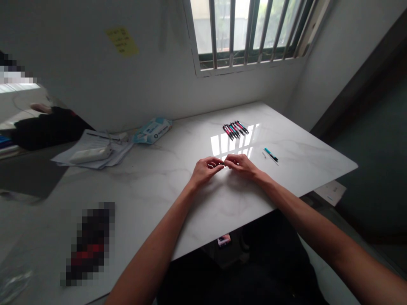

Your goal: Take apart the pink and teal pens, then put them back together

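My left hand and my right hand meet over the white marbled table, fingertips almost touching. Pinched between them is a small dark piece, mostly covered by the fingers; it may be a pen part, but its kind cannot be made out. Right of my right hand lie a teal pen barrel with a dark end, a thin white refill-like stick and a tiny pale part. Beyond the hands, several pens in red, teal and black lie side by side.
A blue-and-white wipes pack sits by the wall, beside papers bearing a white box-like object. A pixelated dark-and-red object lies front left. The table's front edge runs below my forearms. A barred window is above.
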Action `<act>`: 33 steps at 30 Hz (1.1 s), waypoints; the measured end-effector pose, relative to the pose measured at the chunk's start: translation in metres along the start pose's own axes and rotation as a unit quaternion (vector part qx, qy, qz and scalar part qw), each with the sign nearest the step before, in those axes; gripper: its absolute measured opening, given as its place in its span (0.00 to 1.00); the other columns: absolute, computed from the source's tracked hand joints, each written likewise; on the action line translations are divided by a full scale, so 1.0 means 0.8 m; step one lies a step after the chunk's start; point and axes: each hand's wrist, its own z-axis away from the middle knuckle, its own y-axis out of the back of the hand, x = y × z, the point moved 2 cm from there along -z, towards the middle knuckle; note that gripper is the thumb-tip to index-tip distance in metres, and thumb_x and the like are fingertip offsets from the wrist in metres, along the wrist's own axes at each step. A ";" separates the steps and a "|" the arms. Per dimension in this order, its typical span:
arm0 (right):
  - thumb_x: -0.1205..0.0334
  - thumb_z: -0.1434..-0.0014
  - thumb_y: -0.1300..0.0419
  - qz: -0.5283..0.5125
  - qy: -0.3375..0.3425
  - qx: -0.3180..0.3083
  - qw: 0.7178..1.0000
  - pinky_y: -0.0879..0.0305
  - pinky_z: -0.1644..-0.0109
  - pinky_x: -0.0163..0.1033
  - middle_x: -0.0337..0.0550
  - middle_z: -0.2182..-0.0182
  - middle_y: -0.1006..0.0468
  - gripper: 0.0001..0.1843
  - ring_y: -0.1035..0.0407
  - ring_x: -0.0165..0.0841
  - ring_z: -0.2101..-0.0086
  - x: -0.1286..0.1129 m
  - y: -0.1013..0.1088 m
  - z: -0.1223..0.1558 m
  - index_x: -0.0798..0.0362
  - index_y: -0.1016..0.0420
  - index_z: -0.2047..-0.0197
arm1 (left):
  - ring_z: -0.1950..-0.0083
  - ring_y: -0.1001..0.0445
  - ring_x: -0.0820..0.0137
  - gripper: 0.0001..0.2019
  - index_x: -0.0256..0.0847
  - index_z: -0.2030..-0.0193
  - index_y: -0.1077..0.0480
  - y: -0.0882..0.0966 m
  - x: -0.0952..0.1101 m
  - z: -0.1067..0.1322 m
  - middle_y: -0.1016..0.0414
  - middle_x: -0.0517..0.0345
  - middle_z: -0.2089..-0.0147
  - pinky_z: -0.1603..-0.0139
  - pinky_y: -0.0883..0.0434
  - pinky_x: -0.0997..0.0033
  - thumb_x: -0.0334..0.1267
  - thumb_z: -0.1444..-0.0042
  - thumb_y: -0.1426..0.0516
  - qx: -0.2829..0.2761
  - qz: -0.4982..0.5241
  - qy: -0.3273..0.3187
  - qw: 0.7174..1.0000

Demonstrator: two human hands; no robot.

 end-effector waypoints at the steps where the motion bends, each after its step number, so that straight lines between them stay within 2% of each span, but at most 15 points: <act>1: 0.52 0.32 0.45 0.006 0.001 0.001 1.000 0.45 0.69 0.35 0.36 0.77 0.29 0.19 0.38 0.29 0.74 -0.001 0.000 0.000 0.53 0.23 0.69 | 0.62 0.18 0.65 0.14 0.40 0.60 0.17 0.000 0.000 0.000 0.15 0.51 0.62 0.59 0.23 0.66 0.49 0.46 0.31 -0.001 -0.001 0.001 1.000; 5: 0.51 0.30 0.46 0.004 0.001 0.000 1.000 0.45 0.68 0.35 0.37 0.76 0.27 0.21 0.37 0.30 0.74 0.002 -0.001 0.000 0.53 0.21 0.68 | 0.60 0.18 0.64 0.17 0.39 0.59 0.18 -0.004 -0.002 0.000 0.15 0.50 0.61 0.57 0.22 0.65 0.51 0.47 0.31 -0.008 0.052 0.008 0.999; 10: 0.44 0.29 0.46 -0.010 0.000 -0.001 1.000 0.42 0.66 0.37 0.39 0.75 0.25 0.24 0.35 0.31 0.74 0.011 -0.008 -0.001 0.52 0.18 0.65 | 0.60 0.19 0.66 0.23 0.39 0.57 0.22 -0.003 -0.010 -0.002 0.17 0.52 0.61 0.58 0.24 0.67 0.56 0.51 0.30 0.058 0.149 0.048 0.986; 13: 0.44 0.30 0.43 0.029 0.024 0.051 0.998 0.37 0.61 0.40 0.43 0.68 0.19 0.21 0.29 0.36 0.68 0.011 0.000 0.000 0.50 0.17 0.61 | 0.60 0.20 0.69 0.21 0.41 0.57 0.24 0.005 -0.015 -0.006 0.19 0.55 0.61 0.56 0.24 0.68 0.55 0.50 0.31 0.089 0.196 0.076 0.974; 16: 0.49 0.30 0.40 0.093 0.050 0.137 0.985 0.33 0.53 0.44 0.46 0.63 0.17 0.15 0.26 0.39 0.62 0.011 0.031 0.010 0.49 0.18 0.60 | 0.59 0.20 0.71 0.19 0.41 0.58 0.25 0.016 -0.017 -0.008 0.23 0.60 0.62 0.50 0.24 0.67 0.48 0.53 0.29 0.140 0.274 0.084 0.948; 19: 0.52 0.31 0.40 0.149 0.033 0.228 0.962 0.30 0.53 0.45 0.45 0.62 0.16 0.13 0.25 0.39 0.62 0.022 0.083 0.030 0.50 0.18 0.56 | 0.59 0.20 0.72 0.20 0.41 0.58 0.26 0.023 -0.015 -0.010 0.28 0.65 0.65 0.47 0.25 0.67 0.42 0.57 0.27 0.163 0.352 0.089 0.917; 22: 0.53 0.33 0.41 0.189 -0.046 0.329 0.924 0.28 0.58 0.43 0.46 0.62 0.16 0.14 0.23 0.38 0.64 0.049 0.140 0.057 0.51 0.19 0.52 | 0.61 0.20 0.73 0.23 0.42 0.56 0.26 0.022 -0.012 -0.009 0.27 0.65 0.65 0.52 0.26 0.70 0.40 0.59 0.27 0.151 0.368 0.103 0.912; 24: 0.54 0.34 0.40 0.214 -0.112 0.365 0.899 0.28 0.60 0.42 0.47 0.61 0.16 0.16 0.23 0.38 0.65 0.069 0.170 0.076 0.52 0.20 0.50 | 0.63 0.22 0.74 0.24 0.42 0.55 0.26 0.019 -0.010 -0.009 0.26 0.64 0.64 0.56 0.27 0.72 0.41 0.59 0.26 0.146 0.354 0.111 0.917; 25: 0.54 0.35 0.39 0.225 -0.144 0.349 0.898 0.27 0.60 0.42 0.47 0.61 0.15 0.16 0.22 0.38 0.65 0.078 0.180 0.084 0.52 0.19 0.50 | 0.64 0.22 0.75 0.24 0.42 0.55 0.26 0.017 -0.010 -0.008 0.25 0.64 0.64 0.57 0.27 0.72 0.41 0.60 0.26 0.143 0.345 0.115 0.920; 27: 0.53 0.37 0.36 0.237 -0.198 0.261 0.914 0.27 0.59 0.42 0.47 0.62 0.15 0.16 0.21 0.38 0.65 0.094 0.188 0.096 0.52 0.18 0.51 | 0.65 0.23 0.75 0.25 0.41 0.56 0.25 0.013 -0.010 -0.008 0.23 0.61 0.62 0.58 0.28 0.72 0.42 0.61 0.25 0.138 0.332 0.124 0.925; 30: 0.54 0.39 0.33 0.238 -0.238 0.141 0.931 0.27 0.58 0.40 0.45 0.62 0.14 0.15 0.20 0.38 0.65 0.105 0.180 0.106 0.50 0.17 0.51 | 0.64 0.23 0.74 0.26 0.39 0.57 0.23 0.008 -0.012 -0.008 0.22 0.58 0.60 0.58 0.28 0.71 0.44 0.63 0.24 0.125 0.324 0.134 0.928; 33: 0.57 0.39 0.34 0.241 -0.244 0.120 0.932 0.27 0.56 0.40 0.45 0.62 0.13 0.14 0.20 0.37 0.64 0.107 0.168 0.109 0.49 0.16 0.51 | 0.64 0.22 0.73 0.27 0.38 0.57 0.22 0.006 -0.014 -0.007 0.21 0.55 0.59 0.59 0.27 0.71 0.45 0.63 0.24 0.113 0.317 0.136 0.932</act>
